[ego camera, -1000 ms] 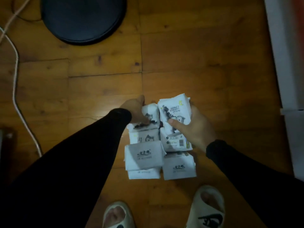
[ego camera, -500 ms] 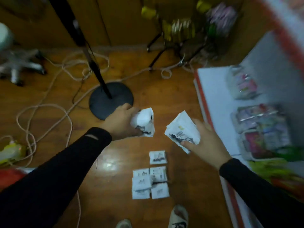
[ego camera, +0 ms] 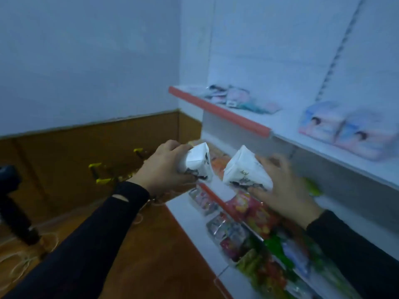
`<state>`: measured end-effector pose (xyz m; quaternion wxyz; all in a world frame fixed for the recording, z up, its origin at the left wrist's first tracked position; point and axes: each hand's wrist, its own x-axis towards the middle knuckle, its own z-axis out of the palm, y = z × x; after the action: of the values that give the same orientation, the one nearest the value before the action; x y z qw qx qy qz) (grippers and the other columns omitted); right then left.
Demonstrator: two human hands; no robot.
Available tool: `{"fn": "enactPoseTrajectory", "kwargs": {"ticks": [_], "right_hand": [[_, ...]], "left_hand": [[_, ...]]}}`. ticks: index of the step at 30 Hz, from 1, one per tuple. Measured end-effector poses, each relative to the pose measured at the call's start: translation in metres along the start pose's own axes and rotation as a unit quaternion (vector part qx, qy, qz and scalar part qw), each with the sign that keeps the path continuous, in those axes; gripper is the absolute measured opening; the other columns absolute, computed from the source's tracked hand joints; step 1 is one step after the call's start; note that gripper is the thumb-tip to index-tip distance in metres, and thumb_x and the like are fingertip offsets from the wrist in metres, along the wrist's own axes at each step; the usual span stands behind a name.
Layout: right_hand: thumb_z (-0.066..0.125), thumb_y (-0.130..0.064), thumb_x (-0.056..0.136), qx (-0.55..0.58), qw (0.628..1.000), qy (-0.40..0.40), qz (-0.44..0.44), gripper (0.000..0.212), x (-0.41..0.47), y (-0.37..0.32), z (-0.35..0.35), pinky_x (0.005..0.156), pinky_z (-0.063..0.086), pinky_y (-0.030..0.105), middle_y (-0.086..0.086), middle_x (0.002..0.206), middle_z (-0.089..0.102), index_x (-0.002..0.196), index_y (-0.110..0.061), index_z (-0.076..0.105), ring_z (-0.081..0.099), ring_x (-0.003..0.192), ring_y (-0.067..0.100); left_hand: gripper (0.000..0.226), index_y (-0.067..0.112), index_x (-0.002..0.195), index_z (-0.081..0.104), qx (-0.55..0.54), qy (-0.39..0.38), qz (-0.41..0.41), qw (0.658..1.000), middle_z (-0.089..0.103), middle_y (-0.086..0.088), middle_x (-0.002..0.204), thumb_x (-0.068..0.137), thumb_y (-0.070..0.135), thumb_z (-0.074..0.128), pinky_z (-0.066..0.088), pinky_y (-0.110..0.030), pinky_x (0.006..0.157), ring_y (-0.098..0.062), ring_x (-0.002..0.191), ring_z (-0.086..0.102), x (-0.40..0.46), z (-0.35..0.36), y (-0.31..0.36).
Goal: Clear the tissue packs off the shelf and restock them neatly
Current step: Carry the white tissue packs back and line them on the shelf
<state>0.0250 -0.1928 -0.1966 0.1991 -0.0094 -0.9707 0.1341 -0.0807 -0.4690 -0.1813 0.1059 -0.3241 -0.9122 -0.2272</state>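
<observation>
Holding two soft white plastic-wrapped tissue packs with dark printed cartoon art, one per hand, in the air in front of the shelving. Left pack (ego camera: 197, 164) boxy, creased wrap; left hand (ego camera: 160, 169) grip curled round its side. Right pack (ego camera: 245, 170) tilted, wedge-shaped from this angle; right hand (ego camera: 280, 186) fingers wrapped behind it. White metal shelf with red edge strip (ego camera: 220, 112) just beyond, pastel packets (ego camera: 345, 130) on it, blurred.

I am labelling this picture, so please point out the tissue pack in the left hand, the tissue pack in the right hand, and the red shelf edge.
Left tissue pack (ego camera: 197, 164): head view, white front face.
Right tissue pack (ego camera: 245, 169): head view, white side face.
Red shelf edge (ego camera: 218, 111): head view, middle of strip.
</observation>
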Motion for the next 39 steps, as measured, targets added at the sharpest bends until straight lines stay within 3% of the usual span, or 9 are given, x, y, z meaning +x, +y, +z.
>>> {"fn": "enactPoseTrajectory", "kwargs": {"ticks": [2, 6, 11, 15, 21, 25, 28, 33, 39], "right_hand": [[0.073, -0.042, 0.076, -0.029, 0.999, 0.034, 0.021, 0.08, -0.018, 0.021, -0.05, 0.096, 0.035, 0.026, 0.0, 0.133, 0.027, 0.144, -0.024, 0.035, 0.039, 0.124, 0.019], [0.073, -0.042, 0.079, -0.073, 0.99, 0.096, 0.07, 0.082, -0.062, 0.068, -0.136, 0.1, 0.025, 0.017, 0.001, 0.134, 0.027, 0.147, -0.019, 0.032, 0.032, 0.128, 0.015], [0.067, -0.044, 0.083, -0.141, 0.971, 0.11, 0.16, 0.08, -0.124, 0.133, -0.216, 0.094, 0.027, 0.016, 0.001, 0.137, 0.024, 0.148, -0.019, 0.028, 0.033, 0.128, 0.018], [0.066, -0.045, 0.083, -0.173, 0.957, 0.085, 0.215, 0.081, -0.166, 0.191, -0.254, 0.099, 0.033, 0.025, 0.002, 0.139, 0.024, 0.149, -0.02, 0.026, 0.031, 0.132, 0.021], [0.066, -0.049, 0.082, -0.173, 0.947, 0.021, 0.268, 0.085, -0.196, 0.273, -0.287, 0.105, 0.035, 0.029, 0.001, 0.142, 0.02, 0.15, -0.019, 0.023, 0.036, 0.127, 0.023], [0.064, -0.044, 0.086, -0.145, 0.958, 0.019, 0.248, 0.077, -0.194, 0.313, -0.286, 0.113, 0.026, 0.029, 0.001, 0.152, 0.022, 0.15, -0.024, 0.025, 0.023, 0.139, 0.02], [0.063, -0.041, 0.087, -0.164, 0.962, 0.036, 0.213, 0.076, -0.193, 0.332, -0.282, 0.113, 0.022, 0.027, 0.0, 0.155, 0.022, 0.15, -0.026, 0.023, 0.016, 0.142, 0.018], [0.062, -0.034, 0.089, -0.216, 0.958, 0.068, 0.178, 0.069, -0.184, 0.346, -0.27, 0.109, 0.032, 0.027, -0.001, 0.153, 0.026, 0.149, -0.028, 0.028, 0.02, 0.141, 0.017], [0.059, -0.026, 0.092, -0.226, 0.949, 0.088, 0.2, 0.066, -0.163, 0.371, -0.259, 0.115, 0.018, 0.028, 0.001, 0.152, 0.03, 0.149, -0.022, 0.026, 0.02, 0.143, 0.021]], "left_hand": [[0.076, 0.032, 0.137, 0.039, -0.005, 0.006, 0.052, 0.999, 0.039, 0.004, 0.126, 0.073, 0.054, 0.072, 0.038, -0.029, 0.092, -0.016, 0.116, 0.039, 0.026, -0.01, 0.043], [0.078, 0.028, 0.141, 0.038, -0.024, 0.005, 0.166, 0.986, 0.041, 0.001, 0.13, 0.074, 0.051, 0.071, 0.039, -0.034, 0.098, -0.019, 0.12, 0.04, 0.07, -0.012, 0.133], [0.084, 0.025, 0.142, 0.037, -0.033, -0.028, 0.277, 0.96, 0.043, -0.002, 0.126, 0.069, 0.059, 0.062, 0.038, -0.035, 0.097, -0.023, 0.12, 0.04, 0.115, 0.018, 0.247], [0.078, 0.03, 0.135, 0.041, -0.028, -0.076, 0.338, 0.938, 0.046, 0.0, 0.117, 0.066, 0.059, 0.063, 0.041, -0.039, 0.094, -0.022, 0.114, 0.041, 0.138, 0.062, 0.329], [0.076, 0.026, 0.138, 0.041, 0.012, -0.071, 0.366, 0.928, 0.046, -0.004, 0.129, 0.071, 0.049, 0.071, 0.033, -0.043, 0.104, -0.027, 0.124, 0.035, 0.179, 0.123, 0.426], [0.077, 0.023, 0.143, 0.035, 0.02, -0.093, 0.351, 0.931, 0.042, -0.004, 0.138, 0.077, 0.043, 0.07, 0.027, -0.04, 0.108, -0.029, 0.13, 0.03, 0.195, 0.157, 0.468], [0.083, 0.025, 0.147, 0.028, 0.006, -0.108, 0.34, 0.934, 0.032, -0.006, 0.147, 0.077, 0.043, 0.07, 0.023, -0.039, 0.112, -0.028, 0.135, 0.023, 0.204, 0.176, 0.475], [0.086, 0.029, 0.147, 0.026, -0.016, -0.105, 0.344, 0.933, 0.026, -0.006, 0.15, 0.076, 0.047, 0.071, 0.02, -0.041, 0.115, -0.025, 0.139, 0.019, 0.223, 0.187, 0.473], [0.081, 0.021, 0.147, 0.023, -0.014, -0.076, 0.363, 0.929, 0.025, -0.011, 0.148, 0.082, 0.045, 0.065, 0.018, -0.036, 0.112, -0.027, 0.138, 0.015, 0.24, 0.206, 0.494]]}}
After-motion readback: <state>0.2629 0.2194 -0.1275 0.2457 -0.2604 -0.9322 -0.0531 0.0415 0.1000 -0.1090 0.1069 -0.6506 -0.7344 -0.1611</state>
